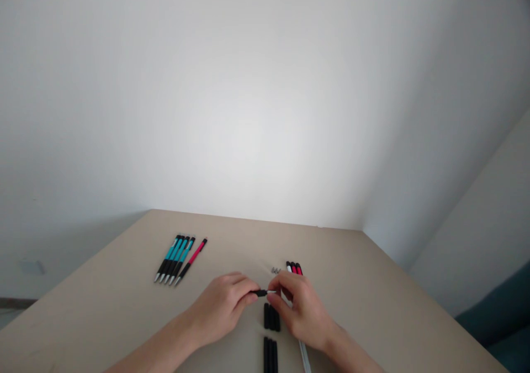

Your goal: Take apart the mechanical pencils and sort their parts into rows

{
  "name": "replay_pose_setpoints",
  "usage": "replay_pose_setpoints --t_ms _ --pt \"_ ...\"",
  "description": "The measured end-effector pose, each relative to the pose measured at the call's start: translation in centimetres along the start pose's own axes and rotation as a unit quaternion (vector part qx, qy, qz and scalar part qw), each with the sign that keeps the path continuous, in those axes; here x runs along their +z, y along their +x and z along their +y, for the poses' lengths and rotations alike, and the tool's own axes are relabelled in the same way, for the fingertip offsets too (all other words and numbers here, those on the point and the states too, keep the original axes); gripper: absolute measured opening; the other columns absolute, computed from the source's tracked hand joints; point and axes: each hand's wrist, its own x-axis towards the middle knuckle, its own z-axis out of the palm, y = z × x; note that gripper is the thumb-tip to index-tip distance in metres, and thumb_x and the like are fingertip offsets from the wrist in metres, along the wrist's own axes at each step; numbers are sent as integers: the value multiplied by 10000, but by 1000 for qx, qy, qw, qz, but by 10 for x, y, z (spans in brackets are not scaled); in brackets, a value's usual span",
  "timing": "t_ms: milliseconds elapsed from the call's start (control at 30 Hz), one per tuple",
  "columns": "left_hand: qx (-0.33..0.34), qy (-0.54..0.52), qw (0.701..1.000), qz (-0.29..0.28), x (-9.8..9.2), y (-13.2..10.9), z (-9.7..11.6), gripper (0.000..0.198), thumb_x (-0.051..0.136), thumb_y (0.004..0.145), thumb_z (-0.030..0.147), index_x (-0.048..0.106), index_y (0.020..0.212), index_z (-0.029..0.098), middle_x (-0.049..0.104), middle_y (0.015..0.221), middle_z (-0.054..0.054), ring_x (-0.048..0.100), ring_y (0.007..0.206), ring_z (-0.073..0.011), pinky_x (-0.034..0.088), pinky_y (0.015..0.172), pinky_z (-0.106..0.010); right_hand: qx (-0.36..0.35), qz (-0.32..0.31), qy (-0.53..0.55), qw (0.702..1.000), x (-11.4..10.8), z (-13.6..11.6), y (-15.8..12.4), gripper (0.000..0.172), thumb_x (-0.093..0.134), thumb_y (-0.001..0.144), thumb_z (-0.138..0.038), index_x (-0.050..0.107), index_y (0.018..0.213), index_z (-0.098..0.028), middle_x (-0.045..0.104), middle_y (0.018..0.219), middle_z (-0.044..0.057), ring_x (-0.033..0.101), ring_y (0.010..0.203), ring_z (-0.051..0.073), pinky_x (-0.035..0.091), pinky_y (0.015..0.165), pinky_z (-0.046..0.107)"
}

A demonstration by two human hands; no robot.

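Observation:
Above the middle of the table, my left hand pinches a short black pen part that lies roughly level and points right. My right hand is closed at its other end, thumb and fingertips on a thin pale metallic piece that sticks out of the black part. Whether this piece is a refill tip or a spring, I cannot tell. Just beneath the hands lie several short black pen grips. Small springs rest beyond my right fingers.
Several teal pens and one pink pen lie at the left. Pink and white pen barrels are partly hidden behind my right hand. More black tubes and thin white refills lie near the front. A wall backs the table.

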Motion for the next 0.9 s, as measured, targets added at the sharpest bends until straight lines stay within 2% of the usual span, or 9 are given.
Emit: replay_pose_setpoints --t_ms 267,533,633,800,900 --pt "-1 20 1000 -23 -3 0 -1 361 363 962 159 529 1260 277 633 904 -31 594 816 -171 463 739 -264 14 35 36 999 -8 10 4 140 550 864 -240 665 803 -188 607 678 1 517 616 132 375 588 244" --pt "-12 21 1000 2 -1 0 -4 386 354 955 143 552 1263 265 627 873 -43 595 770 -161 462 723 -250 49 134 28 989 -13 44 12 231 516 875 -282 728 870 -190 693 793 56 618 719 176 455 639 275" --pt "-13 23 1000 12 0 0 -3 395 361 946 126 555 1260 267 627 869 -39 591 760 -156 457 707 -241 64 132 2 989 -15 50 12 219 520 854 -261 725 862 -187 693 812 64 620 715 182 470 645 289" --pt "-16 24 999 17 0 0 -3 388 372 943 132 564 1253 267 625 860 -38 589 749 -154 456 691 -235 98 117 -41 987 -14 53 14 149 542 788 -197 688 805 -174 657 715 40 587 634 168 466 628 292" --pt "-16 15 1000 21 0 0 -3 395 377 936 124 564 1254 266 629 867 -39 594 757 -154 461 700 -234 94 106 -58 988 -12 55 16 144 536 768 -158 678 778 -174 645 711 38 587 646 167 460 635 286"
